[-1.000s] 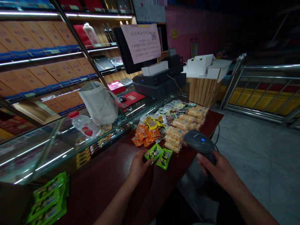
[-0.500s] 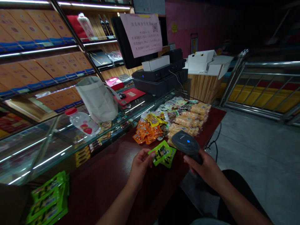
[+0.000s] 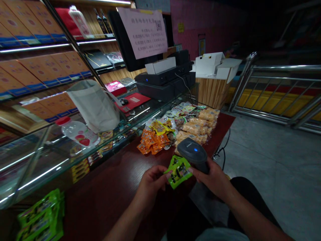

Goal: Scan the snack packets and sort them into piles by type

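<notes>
The left hand [image 3: 151, 182] is pinching a green packet [image 3: 180, 174] by one edge, so it could slip, while the right hand [image 3: 215, 180] is gripping a scanner [image 3: 191, 151].

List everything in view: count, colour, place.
packets: two, green, centre
scanner: one, grey, centre
table: one, maroon, centre
stack: one, green, lower left
sachets: many, orange, yellow, table
snacks: several, beige, table
counter: one, clear, left
bottle: one, clear, counter
bag: one, white, counter
monitor: one, black, upper centre
sign: one, pink, monitor
boxes: many, orange-blue, left
cartons: some, white, beyond table
railing: one, silver, right
left grip: one, bare, on packets
right grip: one, bare, round scanner
</notes>
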Demonstrator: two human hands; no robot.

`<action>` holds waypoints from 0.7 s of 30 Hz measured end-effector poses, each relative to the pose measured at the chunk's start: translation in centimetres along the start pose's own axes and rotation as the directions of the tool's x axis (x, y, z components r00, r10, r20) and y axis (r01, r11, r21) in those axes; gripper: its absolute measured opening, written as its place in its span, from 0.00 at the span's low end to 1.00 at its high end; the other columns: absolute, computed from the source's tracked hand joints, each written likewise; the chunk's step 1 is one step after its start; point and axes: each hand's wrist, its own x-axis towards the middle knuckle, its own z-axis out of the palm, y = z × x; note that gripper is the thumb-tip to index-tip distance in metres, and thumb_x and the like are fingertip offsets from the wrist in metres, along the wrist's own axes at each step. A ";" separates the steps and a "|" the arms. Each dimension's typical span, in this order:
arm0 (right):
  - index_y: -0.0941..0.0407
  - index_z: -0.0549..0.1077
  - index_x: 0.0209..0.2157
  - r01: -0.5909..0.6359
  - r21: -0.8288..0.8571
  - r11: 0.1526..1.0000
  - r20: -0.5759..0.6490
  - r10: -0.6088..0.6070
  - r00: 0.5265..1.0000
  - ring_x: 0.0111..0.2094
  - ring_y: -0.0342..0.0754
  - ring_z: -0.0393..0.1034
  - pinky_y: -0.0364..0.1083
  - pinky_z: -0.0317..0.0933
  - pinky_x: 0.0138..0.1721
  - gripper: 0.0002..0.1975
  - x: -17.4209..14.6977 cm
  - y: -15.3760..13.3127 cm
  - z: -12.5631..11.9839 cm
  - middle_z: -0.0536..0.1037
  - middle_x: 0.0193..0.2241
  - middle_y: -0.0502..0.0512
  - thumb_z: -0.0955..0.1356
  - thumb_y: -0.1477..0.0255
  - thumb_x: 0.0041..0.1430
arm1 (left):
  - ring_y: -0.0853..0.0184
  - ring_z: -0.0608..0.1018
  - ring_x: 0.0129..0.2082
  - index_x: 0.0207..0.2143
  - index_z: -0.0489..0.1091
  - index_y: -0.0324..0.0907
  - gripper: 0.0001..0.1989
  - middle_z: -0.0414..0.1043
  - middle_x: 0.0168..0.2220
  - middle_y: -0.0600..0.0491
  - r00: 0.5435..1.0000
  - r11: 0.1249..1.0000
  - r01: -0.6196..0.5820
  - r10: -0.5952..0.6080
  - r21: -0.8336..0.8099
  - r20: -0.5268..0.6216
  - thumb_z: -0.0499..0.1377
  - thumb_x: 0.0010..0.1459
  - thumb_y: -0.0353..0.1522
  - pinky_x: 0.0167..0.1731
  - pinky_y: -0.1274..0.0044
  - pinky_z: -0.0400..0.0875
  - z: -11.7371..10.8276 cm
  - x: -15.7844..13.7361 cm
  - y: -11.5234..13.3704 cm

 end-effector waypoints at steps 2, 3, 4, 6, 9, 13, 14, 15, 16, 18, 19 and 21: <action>0.53 0.71 0.33 -0.014 0.032 0.999 0.005 0.013 1.000 0.18 0.45 0.65 0.43 0.60 0.20 0.14 0.0 0.0 -0.2 0.69 0.16 0.43 0.72 0.58 0.52 | 0.71 0.69 0.19 0.27 0.75 0.41 0.17 0.74 0.23 0.53 0.991 0.997 -0.067 0.070 0.030 -0.111 0.72 0.41 0.44 0.21 0.79 0.65 -0.9 0.7 0.2; 0.53 0.70 0.33 -0.014 0.044 0.999 0.013 0.014 1.000 0.17 0.44 0.64 0.43 0.60 0.21 0.15 0.0 0.0 -0.3 0.69 0.16 0.43 0.72 0.57 0.53 | 0.71 0.70 0.20 0.28 0.76 0.41 0.17 0.75 0.24 0.53 0.981 0.993 -0.104 0.113 0.059 -0.161 0.72 0.41 0.44 0.22 0.78 0.67 -1.4 1.1 0.3; 0.54 0.70 0.33 -0.008 0.050 0.999 0.027 0.007 1.000 0.17 0.43 0.64 0.43 0.60 0.21 0.15 0.0 0.1 -0.4 0.69 0.16 0.43 0.71 0.57 0.54 | 0.70 0.71 0.21 0.28 0.76 0.42 0.17 0.75 0.25 0.53 0.966 0.986 -0.142 0.158 0.089 -0.207 0.71 0.42 0.44 0.24 0.77 0.68 -2.0 1.4 0.4; 0.54 0.70 0.33 0.017 0.051 0.999 0.064 -0.020 0.998 0.17 0.43 0.65 0.43 0.61 0.21 0.16 0.0 0.2 -0.6 0.69 0.16 0.43 0.70 0.56 0.56 | 0.69 0.73 0.23 0.29 0.77 0.42 0.16 0.76 0.25 0.53 0.931 0.970 -0.201 0.233 0.140 -0.280 0.71 0.43 0.44 0.27 0.77 0.70 -3.0 1.9 0.7; 0.54 0.70 0.34 0.053 0.020 0.998 0.124 -0.055 0.991 0.18 0.44 0.67 0.43 0.62 0.21 0.14 -0.1 0.2 -0.8 0.69 0.16 0.44 0.69 0.57 0.58 | 0.68 0.74 0.24 0.30 0.77 0.42 0.16 0.77 0.27 0.53 0.897 0.957 -0.241 0.283 0.160 -0.341 0.71 0.44 0.43 0.29 0.77 0.71 -3.8 2.3 0.6; 0.54 0.75 0.37 0.142 -0.104 0.984 0.184 -0.121 0.975 0.27 0.53 0.77 0.47 0.70 0.28 0.13 -0.2 -0.2 -1.0 0.78 0.22 0.50 0.70 0.59 0.57 | 0.69 0.75 0.26 0.31 0.78 0.41 0.16 0.78 0.29 0.53 0.879 0.956 -0.257 0.293 0.144 -0.375 0.72 0.44 0.43 0.29 0.78 0.71 -3.8 2.4 0.1; 0.54 0.76 0.40 0.184 -0.119 0.976 0.195 -0.159 0.968 0.34 0.56 0.79 0.49 0.72 0.35 0.14 -0.2 -0.3 -1.0 0.82 0.27 0.53 0.71 0.60 0.57 | 0.68 0.76 0.26 0.31 0.78 0.41 0.16 0.78 0.30 0.53 0.879 0.956 -0.258 0.291 0.137 -0.377 0.72 0.44 0.42 0.30 0.78 0.72 -3.7 2.4 0.0; 0.54 0.77 0.43 0.223 -0.124 0.967 0.204 -0.195 0.959 0.41 0.59 0.79 0.52 0.72 0.42 0.16 -0.2 -0.4 -0.9 0.84 0.35 0.55 0.71 0.61 0.57 | 0.68 0.76 0.27 0.31 0.78 0.41 0.16 0.79 0.30 0.52 0.878 0.957 -0.259 0.290 0.132 -0.380 0.72 0.45 0.42 0.30 0.78 0.72 -3.6 2.4 -0.2; 0.55 0.77 0.47 0.250 -0.124 0.960 0.216 -0.220 0.951 0.47 0.61 0.78 0.55 0.70 0.49 0.18 -0.2 -0.5 -0.9 0.84 0.41 0.57 0.71 0.61 0.57 | 0.68 0.77 0.27 0.32 0.78 0.41 0.16 0.79 0.31 0.52 0.877 0.957 -0.260 0.290 0.130 -0.382 0.71 0.45 0.42 0.31 0.78 0.73 -3.6 2.4 -0.3; 0.57 0.76 0.51 0.256 -0.130 0.958 0.244 -0.220 0.945 0.51 0.62 0.76 0.57 0.66 0.54 0.22 -0.2 -0.5 -0.8 0.82 0.49 0.60 0.71 0.61 0.58 | 0.67 0.77 0.28 0.33 0.78 0.41 0.16 0.79 0.31 0.52 0.878 0.956 -0.260 0.293 0.136 -0.379 0.71 0.46 0.42 0.31 0.77 0.73 -3.6 2.3 -0.4; 0.58 0.76 0.52 0.246 -0.137 0.960 0.252 -0.206 0.946 0.50 0.62 0.76 0.57 0.66 0.54 0.23 -0.2 -0.5 -0.8 0.82 0.50 0.60 0.71 0.61 0.58 | 0.67 0.78 0.28 0.33 0.78 0.41 0.16 0.80 0.31 0.51 0.877 0.955 -0.261 0.297 0.143 -0.378 0.71 0.46 0.42 0.31 0.77 0.73 -3.7 2.3 -0.4; 0.59 0.76 0.52 0.235 -0.148 0.961 0.254 -0.192 0.948 0.50 0.62 0.76 0.56 0.67 0.54 0.23 -0.3 -0.5 -0.8 0.82 0.49 0.61 0.71 0.62 0.58 | 0.66 0.78 0.28 0.33 0.78 0.41 0.16 0.80 0.32 0.51 0.875 0.952 -0.265 0.305 0.156 -0.375 0.71 0.46 0.42 0.32 0.76 0.74 -3.7 2.3 -0.5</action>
